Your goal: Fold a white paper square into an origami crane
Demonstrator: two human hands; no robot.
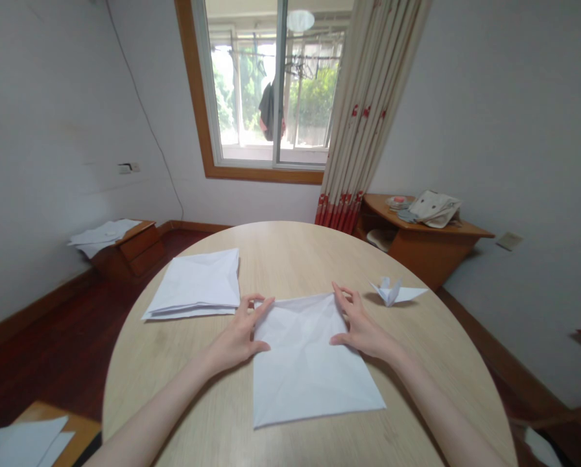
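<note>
A white, creased sheet of paper (310, 379) lies before me on the round wooden table. My left hand (244, 331) grips its left side, thumb on top and fingers curled at the upper left corner. On the opposite side my right hand (358, 324) has hold of the paper, thumb resting on the surface and fingertips at the upper right corner. What the fingers do beneath the edges is hidden. To the left of my left hand is a stack of white paper (198, 279). A folded paper crane (391, 293) stands beyond my right hand.
The round table (290, 250) has a pale wood top. Behind it are a window (244, 97) and a patterned curtain (368, 104). A small cabinet (144, 250) with papers stands left; a wooden desk (426, 253) holding a bag (436, 207) stands right.
</note>
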